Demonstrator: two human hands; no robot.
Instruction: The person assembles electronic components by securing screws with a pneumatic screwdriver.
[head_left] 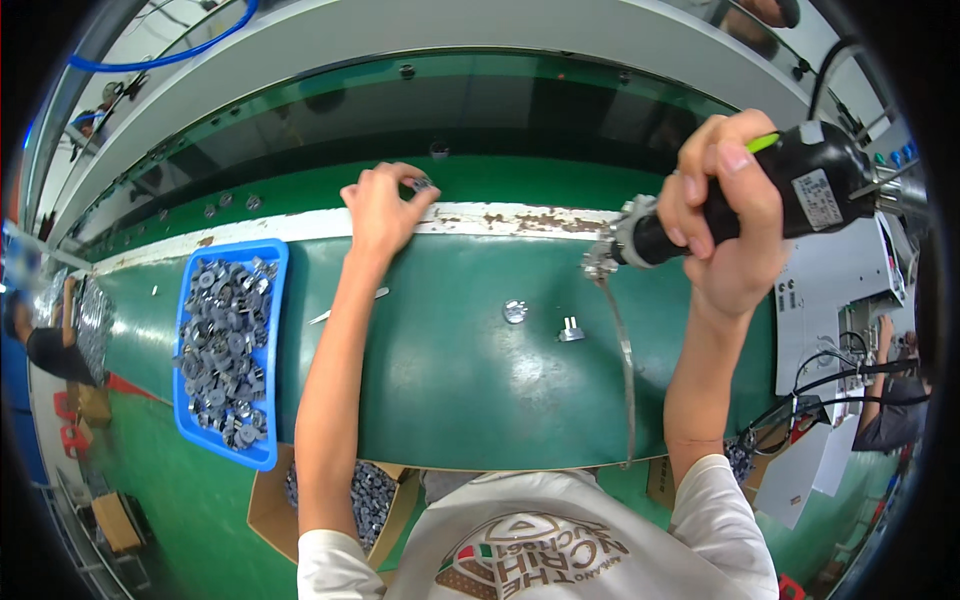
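Observation:
My left hand (382, 207) reaches over the white strip at the bench's far side. Its thumb and fingers pinch a small grey, shiny part (421, 184) above the green conveyor belt. Raised on the right, my right hand (735, 205) wraps round a black handheld power tool (843, 168) with a green lever. The tool lies nearly level, its silver nose (603, 254) pointing left over the bench. Between my arms, a round metallic part (514, 311) and a grey part with upright prongs (571, 330) rest on the green benchtop (480, 390).
A blue tray (281, 300) full of grey parts stands to the left. Cardboard boxes (268, 500) of parts sit below the front edge. Several parts lie on the belt (500, 172). A hanging strap (627, 365) and a white machine (835, 290) are at the right.

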